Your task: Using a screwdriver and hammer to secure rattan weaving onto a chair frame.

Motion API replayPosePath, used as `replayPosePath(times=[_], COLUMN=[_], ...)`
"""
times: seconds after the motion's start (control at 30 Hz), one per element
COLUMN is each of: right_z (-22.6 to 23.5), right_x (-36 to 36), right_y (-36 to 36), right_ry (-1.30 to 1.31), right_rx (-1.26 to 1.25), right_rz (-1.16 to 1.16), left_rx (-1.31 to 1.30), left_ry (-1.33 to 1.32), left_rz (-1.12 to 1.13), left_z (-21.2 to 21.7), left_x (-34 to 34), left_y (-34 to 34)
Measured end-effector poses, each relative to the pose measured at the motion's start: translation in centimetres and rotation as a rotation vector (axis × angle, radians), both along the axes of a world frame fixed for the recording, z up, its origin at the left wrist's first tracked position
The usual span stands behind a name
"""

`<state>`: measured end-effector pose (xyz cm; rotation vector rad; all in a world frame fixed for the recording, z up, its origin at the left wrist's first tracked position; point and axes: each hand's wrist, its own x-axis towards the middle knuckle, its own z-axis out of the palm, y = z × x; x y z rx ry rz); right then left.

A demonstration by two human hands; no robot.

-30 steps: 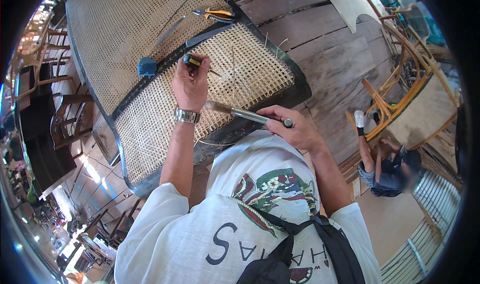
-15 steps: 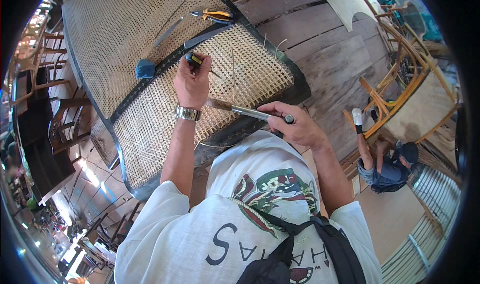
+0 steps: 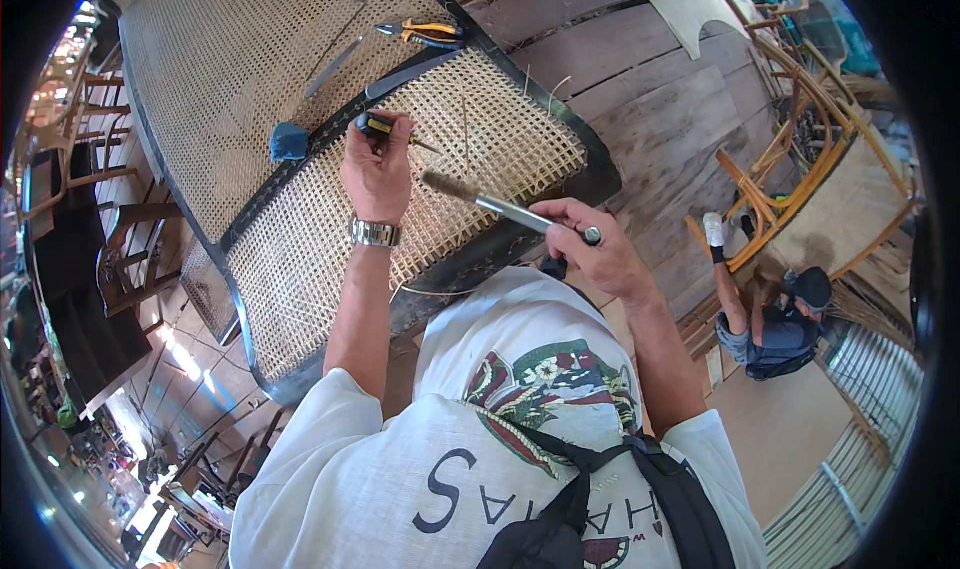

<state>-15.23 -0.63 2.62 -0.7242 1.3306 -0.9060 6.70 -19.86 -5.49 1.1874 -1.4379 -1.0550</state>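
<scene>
My left hand [image 3: 376,174], with a metal watch at the wrist, is closed round the black-and-yellow handle of an awl [image 3: 377,125]. Its thin pointed tip sticks out to the right, above the woven cane panel [image 3: 300,299]. In my right hand [image 3: 598,251] is a brush [image 3: 515,212] with a silver handle. Its brown bristles point left over the cane, a little way from my left hand. The panel has a dark frame, and loose cane ends stick up near its far right edge.
On the cane farther off lie yellow-and-black pliers [image 3: 432,35], a knife [image 3: 412,73], a thin metal tool [image 3: 334,67] and a blue bundle [image 3: 289,142]. A person [image 3: 785,324] sits at the right beside a rattan chair frame [image 3: 775,209]. Dark wooden chairs [image 3: 135,249] stand at the left.
The brush has risen and tilted, its bristles shifting up and slightly right. My left hand with the awl has moved slightly left.
</scene>
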Motion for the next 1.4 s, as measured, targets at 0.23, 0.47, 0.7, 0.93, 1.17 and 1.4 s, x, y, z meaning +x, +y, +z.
replayPosePath(times=[0.23, 0.47, 0.7, 0.93, 1.17, 1.4], right_z=[-0.8, -0.6, -1.9, -1.7, -0.4, -1.9], right_x=[0.6, 0.8, 2.5, 2.7, 0.4, -4.0], right_y=[-0.9, -0.7, -1.3, -1.6, 0.9, 16.1], right_ry=[0.084, 0.098, 0.156, 0.057, 0.029, -0.238], right_rx=[0.003, -0.094, -0.071, -0.064, -0.112, -0.217], right_rz=[0.11, 0.085, -0.029, 0.13, -0.231, -1.014], left_rx=[0.033, 0.032, -0.003, 0.001, -0.056, 0.178], left_ry=[-0.185, 0.035, -0.094, -0.001, 0.124, 0.087], left_rz=[-0.031, -0.006, -0.019, -0.01, -0.092, -0.028], left_z=[-0.4, -0.3, -0.1, -0.4, -1.3, 0.7], left_x=[-0.2, 0.0, -0.2, -0.2, 0.6, 2.4], left_y=[-0.5, -1.4, -1.4, -2.1, -2.1, -0.1])
